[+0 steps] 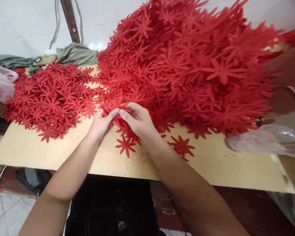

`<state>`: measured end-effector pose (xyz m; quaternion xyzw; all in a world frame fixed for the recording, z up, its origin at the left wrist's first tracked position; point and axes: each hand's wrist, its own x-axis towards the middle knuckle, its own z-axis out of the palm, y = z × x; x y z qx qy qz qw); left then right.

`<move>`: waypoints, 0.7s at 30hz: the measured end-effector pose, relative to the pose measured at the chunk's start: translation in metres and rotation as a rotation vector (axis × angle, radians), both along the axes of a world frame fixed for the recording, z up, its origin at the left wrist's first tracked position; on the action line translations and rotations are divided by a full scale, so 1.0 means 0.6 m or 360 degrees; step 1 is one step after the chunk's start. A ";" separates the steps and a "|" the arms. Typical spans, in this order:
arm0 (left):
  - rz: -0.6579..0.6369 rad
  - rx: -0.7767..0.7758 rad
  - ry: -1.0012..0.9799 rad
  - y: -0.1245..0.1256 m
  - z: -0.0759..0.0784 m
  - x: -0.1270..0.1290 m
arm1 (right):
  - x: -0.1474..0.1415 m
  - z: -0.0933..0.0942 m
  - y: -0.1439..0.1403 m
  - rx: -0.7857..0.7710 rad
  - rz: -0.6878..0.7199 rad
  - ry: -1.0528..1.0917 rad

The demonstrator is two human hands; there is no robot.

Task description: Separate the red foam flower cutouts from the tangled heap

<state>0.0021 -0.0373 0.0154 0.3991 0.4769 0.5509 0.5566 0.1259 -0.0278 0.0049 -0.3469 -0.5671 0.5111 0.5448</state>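
Observation:
My left hand (102, 120) and my right hand (136, 118) meet above the front of a red pile, thumbs nearly touching. Both are closed on a red flower cutout (113, 105) with narrow petals; the fingers hide part of it, and I cannot tell whether it is one layer or more. Behind and to the right rises a large heap of red flower cutouts (177, 62). A smaller, lower pile of the same cutouts (48, 98) lies to the left. One loose cutout (126, 146) rests just in front of my hands, another (182, 146) beside my right forearm.
The pale wooden table (236, 164) has its front edge close to my body. A clear plastic bag (267, 141) sits at the right, a white plastic bag (2, 82) at the far left. Grey-green cloth (76, 54) lies along the tiled wall.

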 end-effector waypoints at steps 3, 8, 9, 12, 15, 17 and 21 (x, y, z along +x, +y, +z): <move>-0.0030 -0.0004 -0.0074 -0.002 -0.004 0.003 | 0.001 0.001 0.002 -0.0049 -0.0038 0.0034; -0.0195 0.0025 -0.0281 -0.007 -0.004 0.007 | 0.011 0.001 0.010 0.0019 -0.0327 -0.0060; -0.0209 0.0020 -0.0303 -0.007 -0.004 0.007 | 0.015 0.001 0.012 0.0057 -0.0389 -0.0072; -0.0169 -0.0002 -0.0324 -0.005 -0.005 0.006 | 0.025 0.001 0.019 0.0165 -0.0560 -0.0122; -0.0118 -0.0002 -0.0312 -0.003 -0.007 0.006 | 0.032 0.000 0.024 0.0245 -0.0614 -0.0172; -0.0114 0.0013 -0.0300 -0.003 -0.007 0.007 | 0.033 -0.001 0.025 0.0255 -0.0607 -0.0177; -0.0139 0.0065 -0.0277 -0.005 -0.002 0.008 | 0.023 -0.004 0.021 0.0184 -0.0538 -0.0111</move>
